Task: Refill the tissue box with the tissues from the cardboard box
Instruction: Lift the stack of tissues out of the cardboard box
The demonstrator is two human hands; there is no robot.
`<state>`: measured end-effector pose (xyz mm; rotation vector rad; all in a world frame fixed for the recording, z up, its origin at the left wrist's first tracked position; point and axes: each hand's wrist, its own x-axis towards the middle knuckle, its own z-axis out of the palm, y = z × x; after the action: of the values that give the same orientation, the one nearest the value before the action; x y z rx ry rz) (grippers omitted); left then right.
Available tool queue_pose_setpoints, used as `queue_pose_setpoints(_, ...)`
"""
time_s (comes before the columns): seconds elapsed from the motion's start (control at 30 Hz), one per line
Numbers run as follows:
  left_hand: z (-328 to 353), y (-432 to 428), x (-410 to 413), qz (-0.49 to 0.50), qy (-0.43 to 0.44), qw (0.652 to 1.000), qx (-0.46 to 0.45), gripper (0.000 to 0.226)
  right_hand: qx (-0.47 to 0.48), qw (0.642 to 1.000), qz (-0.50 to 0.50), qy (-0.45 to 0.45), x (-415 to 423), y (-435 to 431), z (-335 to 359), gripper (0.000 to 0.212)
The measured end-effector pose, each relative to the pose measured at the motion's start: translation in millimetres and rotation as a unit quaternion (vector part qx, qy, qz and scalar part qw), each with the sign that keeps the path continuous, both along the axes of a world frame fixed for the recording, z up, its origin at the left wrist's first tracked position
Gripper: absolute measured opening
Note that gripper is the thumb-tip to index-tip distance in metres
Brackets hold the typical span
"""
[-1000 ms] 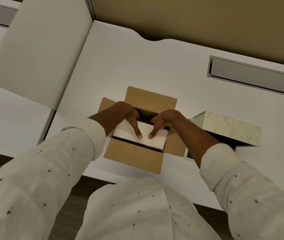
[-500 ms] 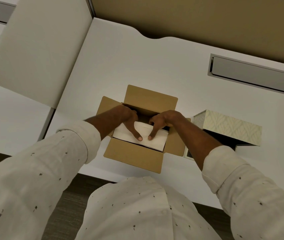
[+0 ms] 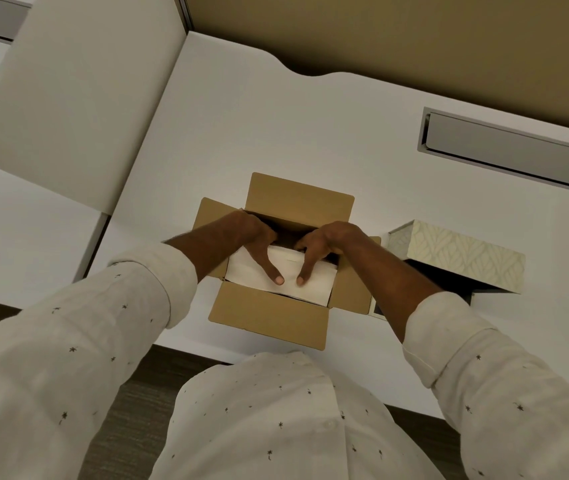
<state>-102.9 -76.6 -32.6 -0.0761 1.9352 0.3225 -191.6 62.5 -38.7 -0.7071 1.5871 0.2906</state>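
Cardboard box [image 3: 269,317] sits on the white table [image 3: 276,133], all four flaps open. Inside it, a white stack of tissues [image 3: 314,289]. Left hand [image 3: 259,244] and right hand [image 3: 321,244] both reach into the box, thumbs laid flat on top of the stack, fingers curled over its far edge, gripping it. Patterned tissue box [image 3: 460,258] lies just right of the cardboard box, open underside dark.

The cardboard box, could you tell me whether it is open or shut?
Open: the cardboard box has its flaps folded outward, exposing the white tissues inside.
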Motion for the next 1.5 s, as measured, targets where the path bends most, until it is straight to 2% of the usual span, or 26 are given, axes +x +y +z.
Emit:
queue_pose_setpoints(0.13,-2.8,-3.3,3.9,-0.007,0.004,1.000,0.020,0.100,-0.019,0.999,0.032,0.019,3.3,-1.2,0.7,0.087)
queue_pose_setpoints(0.27,1.1,-10.6,8.4,-0.007,0.020,0.998,0.064,0.090,-0.096,0.992,0.040,0.067,6.4,4.1,6.9,0.082)
queue_pose_setpoints(0.47,9.1,-24.6,19.7,-0.013,0.145,0.986,0.081,0.103,-0.214,0.971,0.018,0.103,13.0,13.9,12.8,0.086)
queue_pose_setpoints(0.7,17.1,-37.8,29.2,-0.031,0.263,0.960,0.087,0.091,-0.342,0.921,0.055,0.180,19.9,32.2,30.1,0.086)
queue_pose_setpoints(0.8,18.4,-43.8,31.3,-0.028,0.297,0.950,0.093,0.089,-0.386,0.881,0.101,0.255,20.0,38.8,35.1,0.095)
queue_pose_setpoints(0.87,19.2,-46.1,32.7,-0.024,0.310,0.945,0.099,0.087,-0.387,0.876,0.118,0.264,18.8,44.9,36.8,0.106)
queue_pose_setpoints(0.93,20.6,-46.7,34.1,-0.012,0.324,0.940,0.110,0.085,-0.377,0.892,0.096,0.230,17.0,51.3,38.8,0.116)
queue_pose_setpoints(1.03,21.2,-46.5,38.3,0.024,0.340,0.931,0.130,0.084,-0.393,0.906,-0.003,0.160,14.9,59.4,44.6,0.120)
queue_pose_setpoints(1.23,26.6,-48.7,45.2,0.059,0.414,0.902,0.107,0.084,-0.453,0.866,-0.085,0.194,18.8,69.8,50.9,0.110)
queue_pose_setpoints(1.37,35.3,-52.0,47.7,0.050,0.485,0.868,0.095,0.087,-0.487,0.834,-0.143,0.217,22.5,74.2,49.2,0.108)
queue_pose_setpoints(1.5,39.6,-57.7,53.1,0.086,0.500,0.854,0.115,0.085,-0.506,0.803,-0.209,0.235,25.6,72.9,49.3,0.108)
